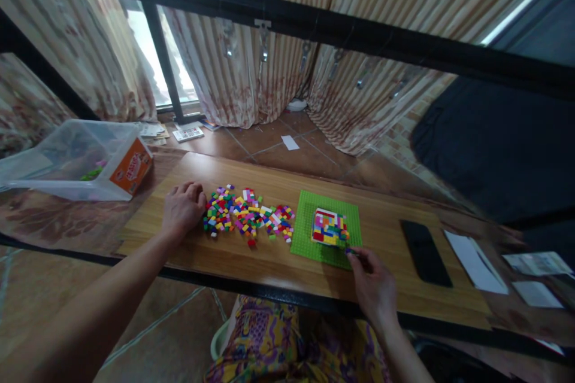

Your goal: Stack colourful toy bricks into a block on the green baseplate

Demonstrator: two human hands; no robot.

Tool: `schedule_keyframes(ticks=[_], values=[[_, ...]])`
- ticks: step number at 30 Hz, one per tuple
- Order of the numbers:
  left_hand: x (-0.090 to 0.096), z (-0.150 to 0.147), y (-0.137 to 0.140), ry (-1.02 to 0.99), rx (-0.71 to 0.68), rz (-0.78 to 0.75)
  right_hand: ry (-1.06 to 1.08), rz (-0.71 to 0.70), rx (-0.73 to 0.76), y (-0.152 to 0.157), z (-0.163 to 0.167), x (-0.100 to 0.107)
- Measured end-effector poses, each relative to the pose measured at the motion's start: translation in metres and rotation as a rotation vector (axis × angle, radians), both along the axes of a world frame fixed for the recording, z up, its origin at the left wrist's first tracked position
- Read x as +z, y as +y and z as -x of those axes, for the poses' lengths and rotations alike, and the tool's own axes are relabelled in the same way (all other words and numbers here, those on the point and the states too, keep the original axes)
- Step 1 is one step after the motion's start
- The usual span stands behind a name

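Observation:
A multicoloured block of building bricks [330, 227] stands on a green studded baseplate [303, 224], right of the middle of the table. At the baseplate's near right corner, my right hand [375, 281] pinches a small dark brick [349, 251] between thumb and fingertips, close to the block but apart from it. My left hand [183, 208] rests on the wood at the left edge of a loose pile of small bricks [242, 212], its fingers loosely bent and spread. No brick shows in it, though its fingertips are partly hidden.
On the left stands a clear plastic box [90, 185] with an orange label. A black phone [426, 251] lies on the wooden board [269, 266], right of the baseplate. White papers [476, 263] lie farther right. A dark metal bar [287, 9] crosses beyond the table, before striped curtains.

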State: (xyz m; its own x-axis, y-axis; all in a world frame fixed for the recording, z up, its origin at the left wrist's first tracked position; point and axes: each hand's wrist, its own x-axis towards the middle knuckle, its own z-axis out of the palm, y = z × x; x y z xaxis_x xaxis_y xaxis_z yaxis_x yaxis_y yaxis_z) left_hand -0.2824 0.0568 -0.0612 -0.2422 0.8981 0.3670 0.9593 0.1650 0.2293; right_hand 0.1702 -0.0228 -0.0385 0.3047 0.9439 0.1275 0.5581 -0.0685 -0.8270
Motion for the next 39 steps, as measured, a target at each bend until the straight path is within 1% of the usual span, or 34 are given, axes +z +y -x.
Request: schedule_keyframes(ticks=[5,11,16,21,25,34,39], values=[[0.000,-0.001,0.000,0.026,0.016,0.031,0.055,-0.115,-0.009,0.015,-0.005,-0.008],[-0.001,0.000,0.001,0.055,0.021,0.026,0.191,-0.138,-0.022,0.024,0.000,-0.017],[-0.001,0.000,0.000,0.072,0.022,0.028,0.273,-0.128,-0.054,0.024,0.003,-0.020],[0.000,-0.001,-0.001,0.063,0.030,0.027,0.478,-0.093,-0.082,0.026,0.004,-0.024],[0.000,-0.001,-0.001,0.045,0.030,0.021,0.586,-0.073,-0.120,0.029,0.003,-0.024],[0.000,-0.001,0.000,0.031,0.025,0.032,0.675,-0.027,-0.148,0.032,0.005,-0.017],[0.000,-0.001,0.000,0.036,0.025,0.038,0.712,0.026,-0.150,0.035,0.004,-0.013]])
